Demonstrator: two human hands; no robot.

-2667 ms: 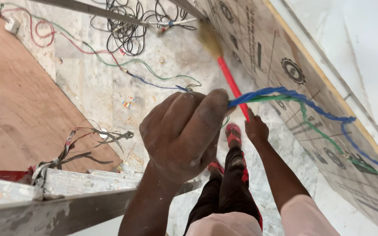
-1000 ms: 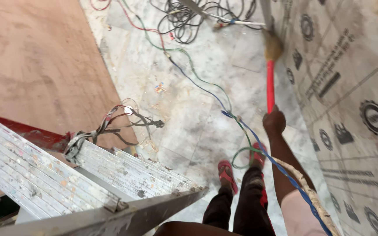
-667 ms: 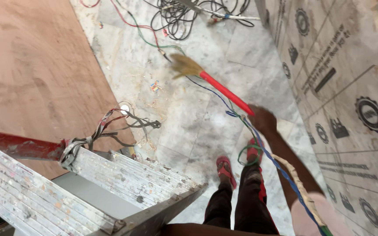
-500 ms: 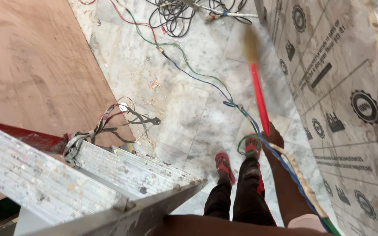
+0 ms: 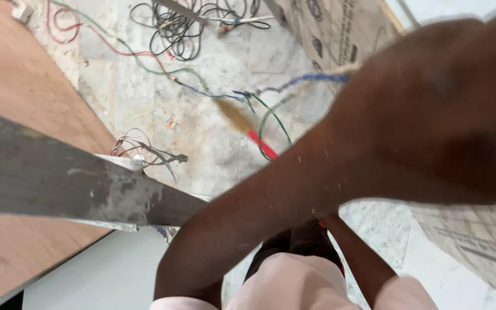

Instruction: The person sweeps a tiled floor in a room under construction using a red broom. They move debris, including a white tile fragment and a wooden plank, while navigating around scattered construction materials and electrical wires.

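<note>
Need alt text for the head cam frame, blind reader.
A blurred bare forearm crosses most of the downward view, hiding both hands. Below it lie a red-handled broom and tangled wires on a dusty stone floor, with a metal ladder rail at left.

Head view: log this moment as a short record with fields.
left hand: blurred, close to camera; grip unclear
right forearm: reaches down; hand hidden behind the left arm
broom: red handle, straw bristles, above the floor
wires: black, red, green and blue, strewn about
ladder: grey metal rail, left
floor: pale stone
</note>
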